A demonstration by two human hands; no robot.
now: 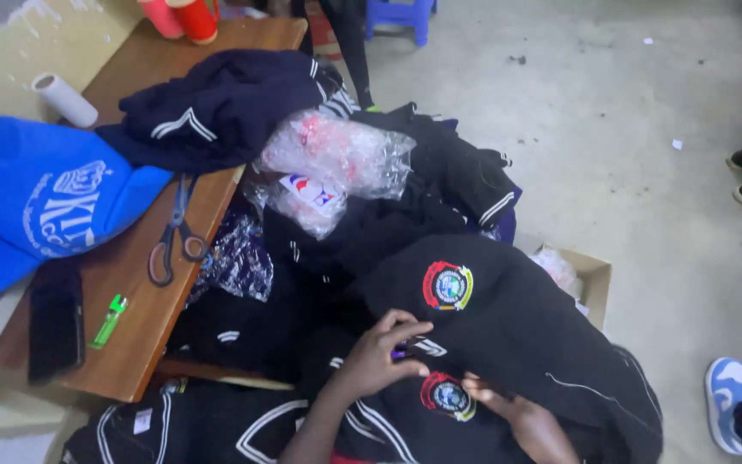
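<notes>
- The left hand [380, 357], lower centre of the frame, had fingers curled, pinching a small purple object [400, 351] against soft black jackets [508, 326] bearing round embroidered badges.
- The right hand [517, 417] lay on the cloth; its grip could not be told.
- Metal scissors [173, 236] and a green lighter [109, 320] rested on the smooth wooden table [130, 344], left.
</notes>
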